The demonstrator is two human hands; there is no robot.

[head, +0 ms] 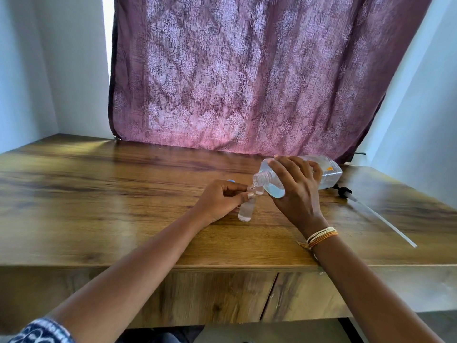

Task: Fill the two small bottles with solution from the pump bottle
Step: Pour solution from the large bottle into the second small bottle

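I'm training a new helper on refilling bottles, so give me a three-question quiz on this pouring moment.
1. True or false: the pump head with its long dip tube is still screwed onto the large clear plastic pump bottle.
2. Which hand tilts the large bottle? A) left hand B) right hand C) both
3. Fill in: the left hand steadies a small clear ____ on the wooden table.

Key: 1 false, it lies on the table to the right; 2 B, the right hand; 3 bottle.
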